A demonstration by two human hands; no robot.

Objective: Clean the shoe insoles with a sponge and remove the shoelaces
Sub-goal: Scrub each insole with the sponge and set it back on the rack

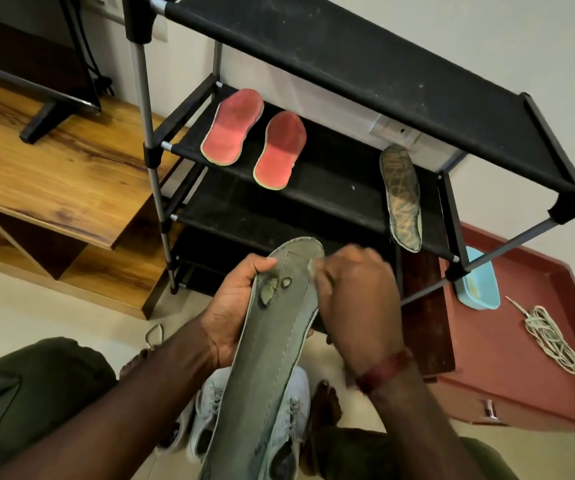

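You held the long grey-green fabric shoe insole [272, 341] upright in front of you. Your left hand [230, 306] was wrapped round its left edge, with the thumb lying across the face near the worn holes. Your right hand [355, 299] was at the insole's right edge near the rounded top, its fingers curled inward. A pale, blurred scrap showed at the fingertips, but I could not tell whether it was a sponge or how firmly you gripped it.

Below the insole, on the pale floor between your knees, stood a pair of white lace-up sneakers [291, 400] with the laces in place.

Ahead stood the black fabric-shelved shoe rack with metal poles [348, 57]. On its second shelf two red foam insoles [232, 128] lay side by side at the left. A dark patterned insole [402, 199] rested at the right end, its lower tip past the shelf's front bar.

To your right, a loose bundle of white shoelaces [556, 344] lay on the red-brown cabinet top [507, 341]. A light blue plastic tub [480, 289] sat near it, behind the rack's leg.
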